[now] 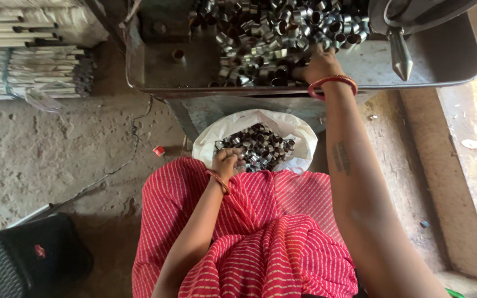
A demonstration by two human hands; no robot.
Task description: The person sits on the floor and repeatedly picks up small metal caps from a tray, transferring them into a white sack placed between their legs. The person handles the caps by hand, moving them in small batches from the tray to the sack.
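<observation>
Seen from above, seated on a dusty concrete floor (56,149), lap covered by red striped cloth (271,232). Left hand (226,163) resting at the near edge of a white sack (282,124), fingers curled down into the small pile of short metal rings (258,144) inside it; looks closed around a few rings, but cannot tell for sure, fingertips being hidden. Orange bangle (219,181) on that wrist. Right hand (318,65) stretched forward into the grey metal tray (443,60) above the sack, fingers buried in the big heap of shiny metal rings (271,38); grip there not visible, so cannot tell if open or closed. Red bangle (332,84) on that wrist, dark tattoo on the forearm. Pointed steel cone (401,55) hanging over the tray, just right of the right hand. Bundles of pale tubes (28,60) stacked at far left, black woven bag (23,259) at near left.
</observation>
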